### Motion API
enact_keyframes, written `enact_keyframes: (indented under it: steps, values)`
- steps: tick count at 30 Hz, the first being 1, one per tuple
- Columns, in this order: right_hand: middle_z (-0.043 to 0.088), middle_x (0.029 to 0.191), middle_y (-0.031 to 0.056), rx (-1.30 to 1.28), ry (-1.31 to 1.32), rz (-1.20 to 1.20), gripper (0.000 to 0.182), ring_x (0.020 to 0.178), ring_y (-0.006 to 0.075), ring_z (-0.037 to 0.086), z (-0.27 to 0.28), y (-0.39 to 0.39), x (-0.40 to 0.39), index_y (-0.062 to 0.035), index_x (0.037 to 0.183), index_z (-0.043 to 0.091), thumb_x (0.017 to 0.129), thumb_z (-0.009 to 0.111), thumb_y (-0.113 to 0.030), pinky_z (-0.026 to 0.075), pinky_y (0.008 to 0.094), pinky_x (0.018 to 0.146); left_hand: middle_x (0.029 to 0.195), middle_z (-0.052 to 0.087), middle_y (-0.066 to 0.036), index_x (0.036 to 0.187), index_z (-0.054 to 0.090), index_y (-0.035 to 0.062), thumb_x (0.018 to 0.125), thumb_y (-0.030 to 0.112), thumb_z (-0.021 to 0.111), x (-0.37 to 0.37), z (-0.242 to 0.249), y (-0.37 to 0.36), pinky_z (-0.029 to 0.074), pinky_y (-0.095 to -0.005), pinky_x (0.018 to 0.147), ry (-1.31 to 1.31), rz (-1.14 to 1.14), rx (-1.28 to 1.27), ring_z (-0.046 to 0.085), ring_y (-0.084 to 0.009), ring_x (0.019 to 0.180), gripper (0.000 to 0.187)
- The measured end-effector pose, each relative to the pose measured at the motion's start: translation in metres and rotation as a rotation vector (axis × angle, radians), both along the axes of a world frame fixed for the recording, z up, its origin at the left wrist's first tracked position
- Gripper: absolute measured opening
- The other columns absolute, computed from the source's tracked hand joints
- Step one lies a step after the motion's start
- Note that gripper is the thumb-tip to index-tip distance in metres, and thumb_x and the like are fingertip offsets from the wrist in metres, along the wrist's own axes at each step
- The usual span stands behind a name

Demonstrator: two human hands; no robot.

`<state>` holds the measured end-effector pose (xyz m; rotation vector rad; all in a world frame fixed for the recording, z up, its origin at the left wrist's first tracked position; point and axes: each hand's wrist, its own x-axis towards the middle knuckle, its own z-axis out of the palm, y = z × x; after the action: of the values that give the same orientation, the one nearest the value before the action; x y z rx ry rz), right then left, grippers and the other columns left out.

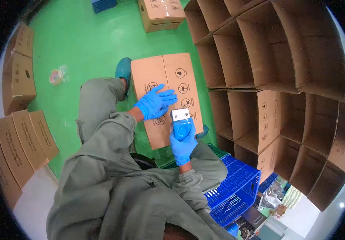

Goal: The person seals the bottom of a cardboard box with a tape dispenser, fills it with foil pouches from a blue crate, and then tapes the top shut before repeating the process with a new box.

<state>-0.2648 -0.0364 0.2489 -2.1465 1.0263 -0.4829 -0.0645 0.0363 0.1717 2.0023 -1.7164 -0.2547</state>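
A closed cardboard box (pixel 148 74) with printed handling symbols stands on the floor between my knees. My left hand (pixel 155 105), in a blue glove, lies on top of it with the fingers stretched out towards the centre seam. At the box's near right side, my gloved right hand (pixel 183 147) is wrapped round a blue handheld tool (pixel 182 127). The tool has a white, flat head with two dark screws, pointing away from me over the box top. I cannot tell its exact kind.
Stacked open cardboard boxes (pixel 268 52) form a wall on the right. Blue plastic crates (pixel 234 192) stand by my right leg. More cartons (pixel 22 80) line the left, and another box (pixel 162 14) is ahead. A tape roll (pixel 55 77) lies on the green floor.
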Motion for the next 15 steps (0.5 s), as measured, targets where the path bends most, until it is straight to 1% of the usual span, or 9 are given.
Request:
enact_keyframes:
  steps: [2,4,5,7,8,10,11,14,15]
  values:
    - [0.071,0.108,0.0184,-0.053,0.037,-0.025,0.083,0.088,0.0239,0.072,-0.001,-0.004,0.009,-0.0067,0.141,0.048,0.066,0.081,-0.018,0.058,0.0374,0.077,0.143,0.053,-0.006,0.138,0.053,0.0121,0.094,0.028,0.05,0.013,0.004,-0.008,0.02,-0.0501,0.121,-0.018,-0.007,-0.017,0.045,-0.0235,0.137,0.047]
    - [0.071,0.109,0.0184,0.07,-0.027,-0.05,0.083,0.089,0.0258,0.072,-0.001,-0.003,0.003,-0.0074,0.142,0.048,0.067,0.081,-0.02,0.058,0.0382,0.078,0.145,0.052,-0.006,0.136,0.055,0.0102,0.095,0.035,0.051,0.013,0.015,-0.013,0.029,-0.0467,0.118,0.59,0.162,0.017,0.047,-0.0274,0.135,0.048]
    - [0.071,0.109,0.0184,0.065,-0.027,-0.049,0.083,0.089,0.0258,0.072,0.0,-0.003,0.001,-0.0074,0.142,0.048,0.067,0.081,-0.02,0.058,0.0382,0.078,0.145,0.052,-0.006,0.136,0.055,0.0102,0.095,0.035,0.051,0.012,0.023,-0.017,0.029,-0.0467,0.118,0.59,0.161,0.012,0.047,-0.0274,0.135,0.048]
    - [0.071,0.109,0.019,-0.028,0.049,0.026,0.083,0.089,0.0266,0.073,0.002,-0.002,0.003,-0.0086,0.142,0.048,0.067,0.081,-0.021,0.058,0.0389,0.079,0.117,0.069,-0.015,0.118,0.068,0.0056,0.098,0.047,0.047,0.011,0.048,-0.024,0.043,-0.0403,0.104,1.423,0.482,0.155,0.064,-0.0319,0.11,0.051]
    - [0.071,0.109,0.0186,0.0,0.024,0.018,0.083,0.09,0.0262,0.073,0.003,-0.001,0.006,-0.0096,0.142,0.048,0.067,0.082,-0.022,0.058,0.0389,0.079,0.117,0.069,-0.015,0.118,0.068,0.0056,0.098,0.047,0.047,0.009,0.067,-0.022,0.043,-0.0403,0.104,1.419,0.482,0.148,0.064,-0.0319,0.11,0.051]
    - [0.071,0.109,0.0179,0.015,0.03,0.014,0.082,0.091,0.0264,0.073,0.005,-0.002,0.009,-0.0098,0.141,0.049,0.067,0.082,-0.023,0.058,0.0388,0.079,0.106,0.072,-0.015,0.108,0.073,0.0036,0.097,0.045,0.053,0.004,0.097,-0.018,0.049,-0.0378,0.091,1.092,0.293,0.275,0.067,-0.0293,0.1,0.047]
    - [0.071,0.109,0.0172,0.034,0.042,0.003,0.081,0.091,0.0266,0.073,0.007,-0.002,0.009,-0.01,0.14,0.05,0.068,0.082,-0.023,0.058,0.0387,0.079,0.106,0.072,-0.015,0.108,0.073,0.0036,0.097,0.045,0.053,0.005,0.093,-0.02,0.049,-0.0378,0.091,1.089,0.291,0.269,0.067,-0.0293,0.1,0.047]
    - [0.072,0.104,0.0175,0.008,0.045,0.021,0.076,0.088,0.0296,0.073,0.012,-0.001,0.016,-0.0109,0.138,0.052,0.07,0.081,-0.025,0.058,0.0401,0.077,0.094,0.073,-0.015,0.096,0.075,0.0027,0.094,0.046,0.058,0.01,0.054,-0.034,0.051,-0.0385,0.084,0.952,0.145,0.17,0.068,-0.0298,0.089,0.046]
    - [0.072,0.104,0.0175,0.005,0.04,0.021,0.076,0.088,0.0296,0.073,0.014,-0.002,0.02,-0.0109,0.138,0.052,0.07,0.081,-0.025,0.058,0.0401,0.077,0.095,0.072,-0.015,0.095,0.074,0.003,0.092,0.044,0.059,0.013,0.04,-0.038,0.052,-0.0403,0.082,1.114,0.238,0.25,0.068,-0.0309,0.087,0.044]
